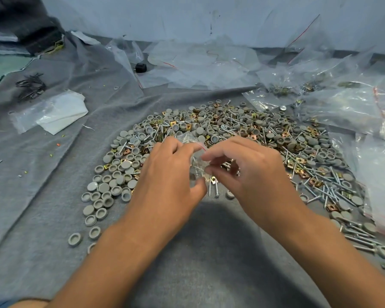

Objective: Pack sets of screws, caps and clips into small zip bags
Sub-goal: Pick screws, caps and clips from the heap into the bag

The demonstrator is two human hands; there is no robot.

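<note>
Head view, near to far. Nearest, two bare forearms reaching in from the near edge over grey felt cloth [53, 218]. Left hand [165, 174] and right hand [249, 172] close together above the near rim of the heap, fingers of both curled and pinching a small clear zip bag [192, 150] between them. Bag held up in the gap between the hands, its red seal line at the top edge just by the left fingertips [196, 147], its lower part blurred, with what looks like screws inside. Just below the bag, two loose screws [216, 190] and one brass clip [213, 179] lying on the cloth, between the two thumbs.

Beyond and around the hands, a broad heap: grey round caps [111, 190] thick on the left, some dome up and some hollow up; silver screws [333, 187] mostly on the right, running down to the near right; brass-coloured square clips [216, 121] scattered through the middle and far part.

Far left, a flat clear bag with white paper [60, 116] and, beyond it, a small bundle of dark wire pieces [30, 85]. Far centre, a small black block [141, 67] among crumpled clear plastic. Far right and right edge, large clear bags with red seal lines [353, 103], some holding more hardware.
</note>
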